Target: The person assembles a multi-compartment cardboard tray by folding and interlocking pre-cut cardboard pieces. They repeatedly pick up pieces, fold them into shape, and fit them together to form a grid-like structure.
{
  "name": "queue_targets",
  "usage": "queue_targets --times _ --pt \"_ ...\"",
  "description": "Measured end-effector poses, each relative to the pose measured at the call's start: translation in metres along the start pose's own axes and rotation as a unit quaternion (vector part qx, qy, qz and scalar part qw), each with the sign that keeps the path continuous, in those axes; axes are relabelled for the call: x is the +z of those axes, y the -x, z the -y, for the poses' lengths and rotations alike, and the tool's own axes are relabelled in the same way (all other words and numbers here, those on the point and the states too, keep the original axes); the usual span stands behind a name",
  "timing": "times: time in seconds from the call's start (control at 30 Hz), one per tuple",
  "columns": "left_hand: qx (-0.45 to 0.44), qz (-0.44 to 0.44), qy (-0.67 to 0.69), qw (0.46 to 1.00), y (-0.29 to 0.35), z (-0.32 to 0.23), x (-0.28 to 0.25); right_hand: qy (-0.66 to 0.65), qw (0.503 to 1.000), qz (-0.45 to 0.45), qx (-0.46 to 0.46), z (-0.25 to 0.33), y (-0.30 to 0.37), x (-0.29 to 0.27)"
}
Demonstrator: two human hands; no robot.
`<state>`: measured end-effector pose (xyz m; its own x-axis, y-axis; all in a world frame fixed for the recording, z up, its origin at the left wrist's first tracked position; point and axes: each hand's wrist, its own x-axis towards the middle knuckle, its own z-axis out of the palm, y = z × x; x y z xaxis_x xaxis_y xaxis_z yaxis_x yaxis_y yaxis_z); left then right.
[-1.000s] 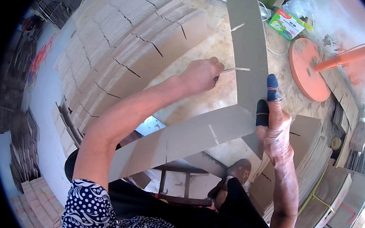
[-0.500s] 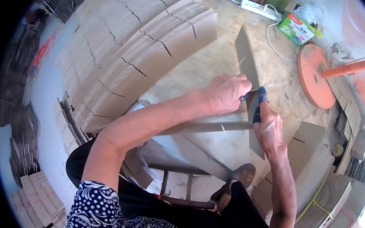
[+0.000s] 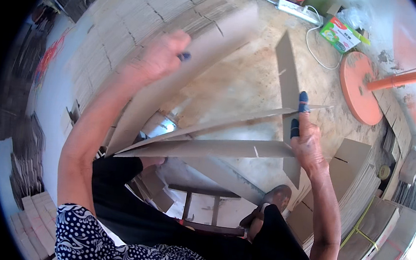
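At three o'clock, the person's right hand [image 3: 309,147] is clamping a narrow, grey-brown slotted cardboard strip [image 3: 286,70] where two long, grey-brown cardboard strips [image 3: 206,147] are reaching it from eight o'clock, apparently to steady the crossing. Dark blue finger covers [image 3: 304,101] are probably protecting the skin. The left hand [image 3: 162,55], well apart at eleven o'clock, is showing blurred against a pale-brown slotted cardboard stack [image 3: 123,26], presumably standing there for easy reach; whether it is gripping anything, one cannot tell.

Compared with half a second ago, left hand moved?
Yes: the left hand moved left, away from the orange round base, and now overlaps the slotted cardboard stack in view.
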<state>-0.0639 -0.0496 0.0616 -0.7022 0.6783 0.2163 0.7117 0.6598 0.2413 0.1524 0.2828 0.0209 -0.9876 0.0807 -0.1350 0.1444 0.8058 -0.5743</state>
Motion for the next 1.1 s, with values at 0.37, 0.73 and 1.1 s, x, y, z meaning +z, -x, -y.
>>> queue_targets --times 0.37,0.73,1.1 --pt "-0.043 0.134 0.119 0.983 0.028 -0.087 0.067 -0.001 0.997 -0.045 -0.056 0.013 0.028 -0.020" --pt "-0.020 0.068 0.134 0.988 -0.018 -0.114 0.088 -0.014 0.996 -0.034 -0.085 -0.001 0.037 -0.026" --pt "0.028 0.044 0.106 0.993 -0.032 -0.131 0.094 0.092 0.992 0.087 0.028 0.005 0.010 -0.003"
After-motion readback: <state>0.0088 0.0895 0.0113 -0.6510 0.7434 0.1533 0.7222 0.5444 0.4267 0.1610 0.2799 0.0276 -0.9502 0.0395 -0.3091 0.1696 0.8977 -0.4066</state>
